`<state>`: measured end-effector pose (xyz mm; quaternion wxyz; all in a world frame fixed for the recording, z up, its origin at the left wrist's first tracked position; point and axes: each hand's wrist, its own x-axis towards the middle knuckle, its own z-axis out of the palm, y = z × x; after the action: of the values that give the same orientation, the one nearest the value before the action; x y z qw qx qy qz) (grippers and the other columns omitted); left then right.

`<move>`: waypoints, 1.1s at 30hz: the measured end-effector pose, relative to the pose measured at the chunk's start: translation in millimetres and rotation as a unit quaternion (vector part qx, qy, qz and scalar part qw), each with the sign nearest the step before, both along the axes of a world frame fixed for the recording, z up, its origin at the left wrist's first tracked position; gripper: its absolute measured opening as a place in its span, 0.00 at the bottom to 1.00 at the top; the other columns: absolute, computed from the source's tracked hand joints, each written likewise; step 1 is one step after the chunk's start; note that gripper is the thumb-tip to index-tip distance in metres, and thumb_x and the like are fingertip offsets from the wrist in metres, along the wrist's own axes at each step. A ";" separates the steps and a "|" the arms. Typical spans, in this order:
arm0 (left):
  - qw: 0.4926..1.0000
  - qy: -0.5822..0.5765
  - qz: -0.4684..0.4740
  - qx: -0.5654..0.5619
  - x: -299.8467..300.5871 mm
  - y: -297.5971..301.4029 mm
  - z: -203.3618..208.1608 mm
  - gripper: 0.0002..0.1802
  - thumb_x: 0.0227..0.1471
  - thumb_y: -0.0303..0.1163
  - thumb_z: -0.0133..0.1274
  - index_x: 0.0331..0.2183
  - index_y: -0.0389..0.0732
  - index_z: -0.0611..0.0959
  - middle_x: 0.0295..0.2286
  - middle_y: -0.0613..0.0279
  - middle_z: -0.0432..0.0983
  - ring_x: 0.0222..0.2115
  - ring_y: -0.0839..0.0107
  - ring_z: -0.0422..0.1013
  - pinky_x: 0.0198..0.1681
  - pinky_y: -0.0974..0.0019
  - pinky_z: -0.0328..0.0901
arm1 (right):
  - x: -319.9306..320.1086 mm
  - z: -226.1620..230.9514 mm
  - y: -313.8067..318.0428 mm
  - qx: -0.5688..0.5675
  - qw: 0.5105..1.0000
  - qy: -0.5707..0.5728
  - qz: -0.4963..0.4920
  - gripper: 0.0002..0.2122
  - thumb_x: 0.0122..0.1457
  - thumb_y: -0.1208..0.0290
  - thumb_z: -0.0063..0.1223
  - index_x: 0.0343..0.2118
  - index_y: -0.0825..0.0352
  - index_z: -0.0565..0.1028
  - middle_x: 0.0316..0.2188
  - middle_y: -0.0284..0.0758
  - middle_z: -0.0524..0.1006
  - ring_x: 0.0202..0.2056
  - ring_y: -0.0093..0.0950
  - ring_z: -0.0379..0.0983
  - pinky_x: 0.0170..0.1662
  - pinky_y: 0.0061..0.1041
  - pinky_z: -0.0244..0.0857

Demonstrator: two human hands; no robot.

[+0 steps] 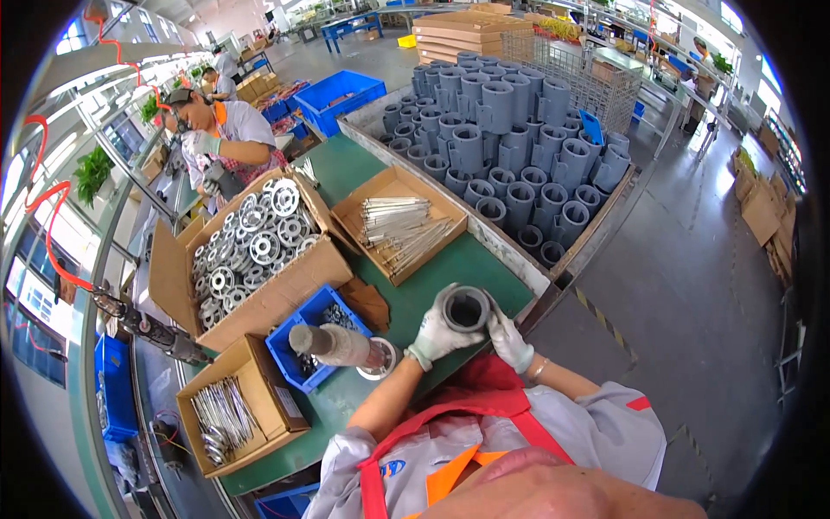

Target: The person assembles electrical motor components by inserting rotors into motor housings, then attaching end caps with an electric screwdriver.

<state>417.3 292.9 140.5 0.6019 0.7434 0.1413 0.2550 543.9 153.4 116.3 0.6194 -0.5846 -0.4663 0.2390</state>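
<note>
A dark grey cylindrical housing [466,325], open-topped and hollow, is held upright over the front edge of the green workbench [508,281]. White-gloved, my left hand [437,338] wraps its left side. My right hand [508,340], also gloved, grips it from the right, so both hands are closed on the same part. To the left of my left hand, a metal post [339,343] rises from a ring-shaped base [380,362] on the bench. Beyond my hands lies a shallow cardboard box [350,212] of long metal rods [402,227].
Many similar grey housings [519,195] are stacked in a large bin ahead. A carton [285,290] of metal rings, a blue tray [290,356] of small hardware and a box [281,406] of long bolts line the left. An air driver [147,324] hangs there; a co-worker [229,130] stands beyond.
</note>
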 end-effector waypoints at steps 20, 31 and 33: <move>0.919 -0.280 0.253 0.115 -221.5 -22.0 234.1 0.63 0.27 0.50 0.74 0.59 0.35 0.59 0.56 0.45 0.62 0.55 0.50 0.63 0.59 0.48 0.59 | -129.8 149.4 132.1 -0.027 0.915 -0.122 0.385 0.41 0.40 0.63 0.69 0.57 0.70 0.61 0.46 0.47 0.75 0.48 0.39 0.74 0.52 0.33 0.66; 0.954 -0.118 0.275 -0.006 -187.1 2.9 215.8 0.54 0.24 0.37 0.74 0.54 0.38 0.66 0.48 0.59 0.69 0.50 0.67 0.67 0.56 0.61 0.61 | -61.3 215.4 112.1 0.110 0.904 -0.189 0.368 0.33 0.48 0.66 0.66 0.57 0.70 0.65 0.47 0.41 0.75 0.50 0.28 0.72 0.54 0.30 0.66; 0.959 -0.045 0.273 0.060 -184.1 -1.0 213.3 0.53 0.24 0.35 0.75 0.54 0.39 0.66 0.48 0.57 0.69 0.50 0.67 0.67 0.55 0.61 0.62 | -79.4 267.6 96.1 0.205 0.908 -0.077 0.358 0.23 0.53 0.71 0.60 0.52 0.70 0.70 0.46 0.40 0.76 0.48 0.30 0.74 0.53 0.34 0.66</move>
<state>233.3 291.9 353.7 0.4696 0.6987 0.2960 0.4512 464.5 249.6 383.9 0.5607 -0.2549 -0.7295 0.2975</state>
